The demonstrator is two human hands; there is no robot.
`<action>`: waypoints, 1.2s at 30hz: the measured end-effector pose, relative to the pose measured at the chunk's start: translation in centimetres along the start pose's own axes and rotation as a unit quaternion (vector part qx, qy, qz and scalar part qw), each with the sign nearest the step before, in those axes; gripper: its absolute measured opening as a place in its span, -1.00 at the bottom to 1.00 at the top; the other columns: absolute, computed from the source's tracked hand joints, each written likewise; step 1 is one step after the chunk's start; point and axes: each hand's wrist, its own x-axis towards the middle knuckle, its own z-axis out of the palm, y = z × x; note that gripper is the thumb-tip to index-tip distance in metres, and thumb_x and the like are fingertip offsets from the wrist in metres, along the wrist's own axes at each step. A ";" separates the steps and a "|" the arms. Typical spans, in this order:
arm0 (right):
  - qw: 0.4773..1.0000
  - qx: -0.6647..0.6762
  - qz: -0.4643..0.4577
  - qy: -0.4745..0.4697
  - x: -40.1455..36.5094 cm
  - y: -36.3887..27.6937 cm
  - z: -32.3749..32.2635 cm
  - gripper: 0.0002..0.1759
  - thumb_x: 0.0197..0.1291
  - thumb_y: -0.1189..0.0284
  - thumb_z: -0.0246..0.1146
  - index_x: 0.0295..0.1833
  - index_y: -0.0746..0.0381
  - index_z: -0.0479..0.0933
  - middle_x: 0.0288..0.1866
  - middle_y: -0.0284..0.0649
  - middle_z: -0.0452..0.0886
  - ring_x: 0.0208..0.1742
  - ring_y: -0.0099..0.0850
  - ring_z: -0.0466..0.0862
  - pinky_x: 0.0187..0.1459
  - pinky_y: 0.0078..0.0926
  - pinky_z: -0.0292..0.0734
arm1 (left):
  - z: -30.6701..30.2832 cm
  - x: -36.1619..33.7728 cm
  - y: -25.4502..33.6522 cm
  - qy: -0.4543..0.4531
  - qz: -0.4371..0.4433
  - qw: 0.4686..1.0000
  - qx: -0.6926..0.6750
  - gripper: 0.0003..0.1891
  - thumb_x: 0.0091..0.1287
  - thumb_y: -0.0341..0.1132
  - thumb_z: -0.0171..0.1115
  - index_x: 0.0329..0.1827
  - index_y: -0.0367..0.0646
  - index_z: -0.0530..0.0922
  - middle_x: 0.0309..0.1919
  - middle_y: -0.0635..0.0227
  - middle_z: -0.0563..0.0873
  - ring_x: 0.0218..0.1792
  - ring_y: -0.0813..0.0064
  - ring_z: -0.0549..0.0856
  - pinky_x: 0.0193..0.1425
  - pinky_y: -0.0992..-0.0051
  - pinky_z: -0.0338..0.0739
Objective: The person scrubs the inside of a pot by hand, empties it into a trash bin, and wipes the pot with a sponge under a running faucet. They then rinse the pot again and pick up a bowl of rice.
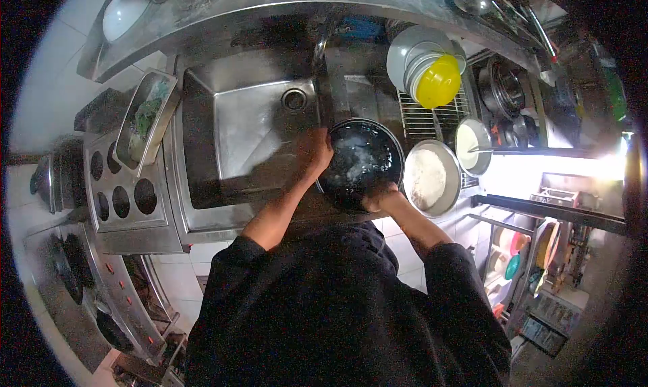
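Note:
A round dark pan holding liquid with whitish patches sits at the right edge of the steel sink. My left hand grips the pan's left rim, with its fingers wrapped at the edge. At the pan's lower right, my right hand reaches over the rim with its fingers bent inward; they are dark and blurred, and whether they hold anything is unclear. Just right of the pan stands a metal bowl with pale, whitish contents.
A smaller bowl with white contents stands farther right. Stacked bowls, topped by a yellow bowl, rest on a wire rack. A metal tray with a green scrubber lies left of the sink. A steel shelf crosses the top.

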 end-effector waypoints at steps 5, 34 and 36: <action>0.997 0.013 -0.055 0.053 2.0 0.9 1.3 -0.47 0.38 0.17 0.01 0.36 0.17 0.49 0.40 -0.03 0.49 0.41 -0.08 0.46 0.41 -0.09 0.35 | -0.3 -0.2 -0.2 0.013 0.027 0.999 0.010 -0.88 0.28 -0.34 0.26 -0.21 -0.18 0.60 -0.36 -0.03 0.68 -0.28 -0.12 0.69 -0.20 -0.05 0.57; 0.955 0.011 -0.239 -0.177 4.3 2.1 0.7 -0.36 0.34 0.12 0.06 0.44 0.24 0.39 0.42 0.11 0.45 0.44 0.05 0.42 0.52 -0.01 0.18 | -2.0 -0.3 0.9 0.013 0.055 0.997 0.051 -0.82 0.29 -0.32 0.25 -0.17 -0.23 0.63 -0.31 -0.09 0.72 -0.21 -0.17 0.70 -0.17 -0.06 0.60; 0.951 0.017 -0.248 -0.181 4.5 2.6 0.6 -0.36 0.34 0.13 0.06 0.43 0.24 0.39 0.41 0.10 0.45 0.44 0.04 0.42 0.52 -0.01 0.18 | -3.3 0.2 2.3 -0.052 -0.013 0.997 0.059 -0.83 0.30 -0.32 0.25 -0.18 -0.24 0.63 -0.31 -0.09 0.72 -0.22 -0.18 0.70 -0.16 -0.06 0.60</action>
